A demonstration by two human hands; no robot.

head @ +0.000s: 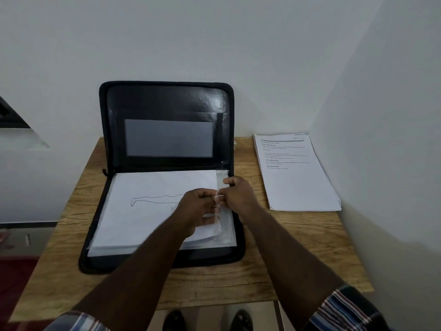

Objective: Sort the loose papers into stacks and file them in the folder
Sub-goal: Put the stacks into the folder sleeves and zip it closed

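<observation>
A black zip folder [167,99] lies open on the wooden table, its lid leaning against the wall. Inside its lower half lies a stack of white papers [143,211]; the top sheet bears a line drawing. A clear plastic sleeve [222,177] runs along the stack's right edge. My left hand [198,209] and my right hand [238,194] meet at that edge, and both pinch the sleeve's open edge, lifting it slightly off the papers. A second stack of printed sheets [298,177] lies to the right of the folder.
The table [238,278] stands in a corner, with white walls behind and to the right. A dark window edge [9,115] shows at the far left. Bare wood shows in front of the folder. Two dark shoes [207,321] show below the table's front edge.
</observation>
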